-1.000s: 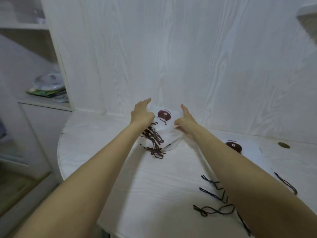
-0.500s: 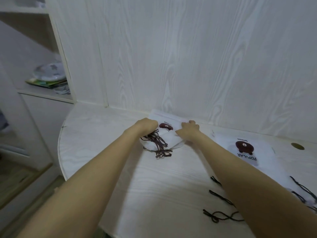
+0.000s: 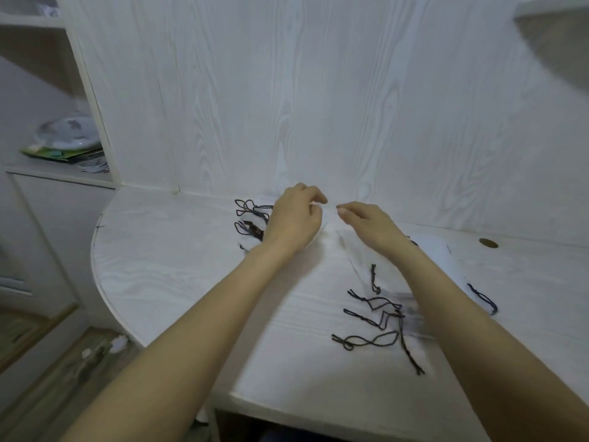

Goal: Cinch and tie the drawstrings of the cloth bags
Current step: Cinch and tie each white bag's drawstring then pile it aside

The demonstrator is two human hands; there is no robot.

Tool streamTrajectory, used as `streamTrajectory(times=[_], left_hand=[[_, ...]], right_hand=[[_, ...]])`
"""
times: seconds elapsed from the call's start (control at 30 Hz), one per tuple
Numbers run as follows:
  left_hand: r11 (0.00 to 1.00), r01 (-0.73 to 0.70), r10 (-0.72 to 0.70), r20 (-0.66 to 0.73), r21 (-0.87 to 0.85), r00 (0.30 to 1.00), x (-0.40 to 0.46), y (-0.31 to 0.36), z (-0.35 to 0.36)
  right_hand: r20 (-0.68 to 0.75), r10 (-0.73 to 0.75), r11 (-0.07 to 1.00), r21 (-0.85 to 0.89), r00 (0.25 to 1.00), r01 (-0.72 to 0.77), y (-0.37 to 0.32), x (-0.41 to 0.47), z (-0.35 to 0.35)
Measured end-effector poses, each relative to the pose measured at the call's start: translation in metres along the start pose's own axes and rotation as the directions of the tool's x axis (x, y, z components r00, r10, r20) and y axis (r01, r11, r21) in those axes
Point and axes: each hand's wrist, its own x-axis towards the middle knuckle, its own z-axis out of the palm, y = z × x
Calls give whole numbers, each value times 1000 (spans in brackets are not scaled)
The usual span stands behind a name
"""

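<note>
A small heap of cinched white cloth bags lies at the back of the white table, against the wall, with its dark tied drawstrings looped out to the left. My left hand hovers over the heap's right side, fingers loosely curled and holding nothing. My right hand hangs just right of it, relaxed and empty. Flat white bags lie under my right forearm, their loose dark drawstrings spread toward the table's front.
A wood-grain wall panel rises right behind the bags. A brass cable grommet sits at the back right of the table. On the left, a shelf holds a round dish on some papers. The table's left edge curves.
Both hands were pressed on a bunched bag with a brown print half a second ago. They have since come off it and hang empty; the heap now lies nearer the wall.
</note>
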Motion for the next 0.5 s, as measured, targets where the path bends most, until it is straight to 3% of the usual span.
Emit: streamTrajectory(times=[0.17,0.3,0.37,0.5], left_hand=[[994,-13,45,306,-104,951,-23,36,38],[995,-4,67,627,-101,776,-38,53,71],[999,-25,38,666,-30,745,-42,54,85],[1000,-16,23,569,-18,822,-42,50,98]], right_hand=[[1,89,988,-131,996,-88,46,-44,-36],[-19,115,987,-114,993,-117,70,-71,-53],[-7,155,985,-70,988,-156,79,-82,-58],[80,141,985,-113,987,-132,98,-94,-67]])
